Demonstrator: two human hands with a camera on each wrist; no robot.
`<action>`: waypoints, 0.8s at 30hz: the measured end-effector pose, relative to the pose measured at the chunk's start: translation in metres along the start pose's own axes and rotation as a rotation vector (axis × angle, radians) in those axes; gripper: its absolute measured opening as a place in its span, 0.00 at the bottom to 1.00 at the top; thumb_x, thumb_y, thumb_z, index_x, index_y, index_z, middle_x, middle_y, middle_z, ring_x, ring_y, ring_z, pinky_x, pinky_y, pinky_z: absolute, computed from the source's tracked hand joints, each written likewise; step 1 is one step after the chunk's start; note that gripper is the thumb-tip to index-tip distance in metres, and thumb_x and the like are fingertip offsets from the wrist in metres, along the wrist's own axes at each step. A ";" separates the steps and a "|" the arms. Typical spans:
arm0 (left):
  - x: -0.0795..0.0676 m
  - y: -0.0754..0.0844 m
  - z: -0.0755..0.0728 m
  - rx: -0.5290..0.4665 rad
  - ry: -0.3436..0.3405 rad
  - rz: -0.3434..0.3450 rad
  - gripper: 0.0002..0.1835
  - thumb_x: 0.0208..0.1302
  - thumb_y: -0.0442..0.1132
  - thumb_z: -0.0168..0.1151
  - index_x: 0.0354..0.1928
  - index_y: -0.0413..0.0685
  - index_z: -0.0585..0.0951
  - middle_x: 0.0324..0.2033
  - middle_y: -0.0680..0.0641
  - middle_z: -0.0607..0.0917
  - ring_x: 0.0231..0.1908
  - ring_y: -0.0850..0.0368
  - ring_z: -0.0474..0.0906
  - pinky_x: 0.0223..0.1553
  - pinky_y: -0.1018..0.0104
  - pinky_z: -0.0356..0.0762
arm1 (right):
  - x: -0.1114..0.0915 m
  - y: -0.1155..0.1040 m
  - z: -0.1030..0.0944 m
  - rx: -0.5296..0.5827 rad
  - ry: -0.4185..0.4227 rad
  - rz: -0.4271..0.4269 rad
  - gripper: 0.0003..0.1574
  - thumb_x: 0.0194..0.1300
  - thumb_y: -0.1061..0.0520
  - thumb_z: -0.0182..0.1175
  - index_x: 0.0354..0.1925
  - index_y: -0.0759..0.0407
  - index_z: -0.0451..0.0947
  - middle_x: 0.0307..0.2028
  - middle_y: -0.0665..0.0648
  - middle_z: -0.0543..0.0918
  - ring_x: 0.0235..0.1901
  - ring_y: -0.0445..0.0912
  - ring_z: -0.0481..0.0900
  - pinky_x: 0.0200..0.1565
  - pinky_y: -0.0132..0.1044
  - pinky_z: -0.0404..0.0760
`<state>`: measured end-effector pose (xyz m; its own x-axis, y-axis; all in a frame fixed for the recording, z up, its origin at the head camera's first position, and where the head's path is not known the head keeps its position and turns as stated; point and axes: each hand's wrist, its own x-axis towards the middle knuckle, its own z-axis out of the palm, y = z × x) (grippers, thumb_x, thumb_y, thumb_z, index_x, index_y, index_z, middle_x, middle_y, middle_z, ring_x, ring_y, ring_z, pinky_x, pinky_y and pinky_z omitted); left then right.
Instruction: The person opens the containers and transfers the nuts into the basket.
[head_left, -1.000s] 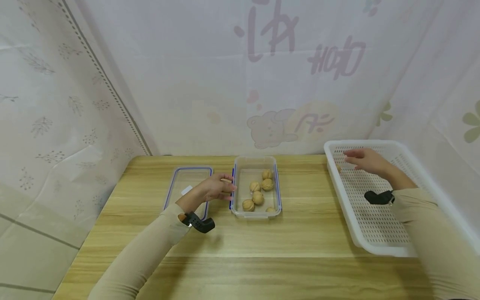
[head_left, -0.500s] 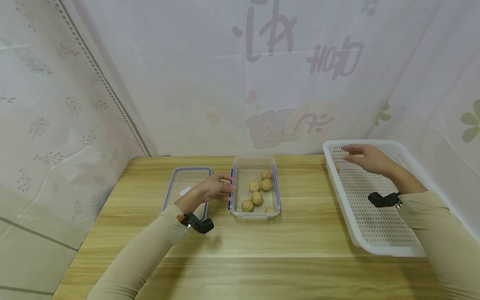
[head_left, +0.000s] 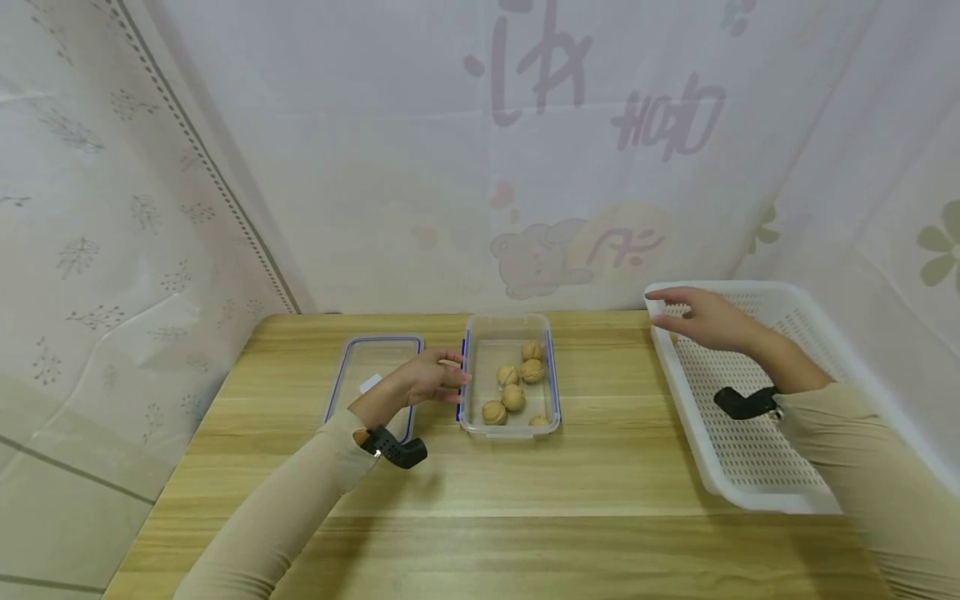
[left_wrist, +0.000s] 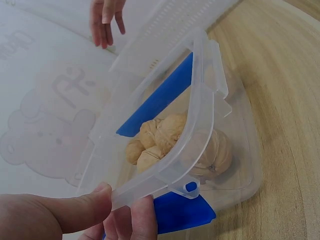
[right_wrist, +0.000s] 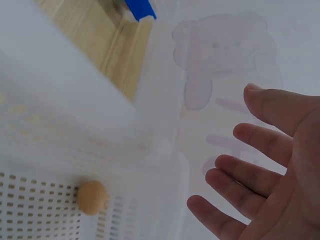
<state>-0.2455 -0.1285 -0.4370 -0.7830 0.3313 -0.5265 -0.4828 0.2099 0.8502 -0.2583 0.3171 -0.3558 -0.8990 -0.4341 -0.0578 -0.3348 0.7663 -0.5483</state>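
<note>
In the head view my left hand (head_left: pixel 433 375) is at the left side of a clear plastic food box (head_left: pixel 486 350) with blue clips. The left wrist view shows its thumb and fingers pinching the box's rim (left_wrist: pixel 145 182). Several walnuts (head_left: pixel 513 397) lie inside the box. My right hand (head_left: pixel 705 318) hovers over the far left corner of a white plastic basket (head_left: pixel 693 425), holding nothing. Its fingers (right_wrist: pixel 235 187) are spread and relaxed in the right wrist view. Below it, one round walnut (right_wrist: pixel 92 197) rests in the basket's corner.
The box's clear lid (head_left: pixel 384 350), with a blue seal, lies flat on the wooden table (head_left: pixel 480 550) left of the box, partly behind my left wrist. A white printed curtain (head_left: pixel 390 208) hangs behind the table's back edge.
My right hand first drew slightly right, then moved left toward the basket's left rim, staying empty. The left hand, the box and its walnuts look unchanged.
</note>
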 end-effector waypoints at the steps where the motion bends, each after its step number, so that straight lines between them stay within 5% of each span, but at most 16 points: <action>1: 0.000 0.000 0.000 0.002 -0.001 0.002 0.27 0.72 0.25 0.58 0.70 0.32 0.62 0.49 0.41 0.76 0.45 0.52 0.77 0.40 0.65 0.90 | 0.001 -0.003 0.001 -0.003 -0.003 -0.007 0.33 0.78 0.50 0.57 0.72 0.67 0.66 0.70 0.73 0.66 0.66 0.71 0.67 0.61 0.69 0.73; 24: -0.002 0.000 -0.001 0.015 -0.002 -0.006 0.27 0.74 0.26 0.57 0.71 0.33 0.62 0.53 0.38 0.75 0.45 0.53 0.77 0.43 0.65 0.89 | 0.044 -0.062 0.041 0.011 -0.113 -0.142 0.33 0.76 0.52 0.59 0.72 0.64 0.67 0.70 0.67 0.70 0.69 0.65 0.65 0.66 0.65 0.72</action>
<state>-0.2444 -0.1301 -0.4365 -0.7796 0.3317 -0.5312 -0.4812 0.2257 0.8471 -0.2653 0.2310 -0.3589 -0.8052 -0.5885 -0.0723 -0.4525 0.6887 -0.5666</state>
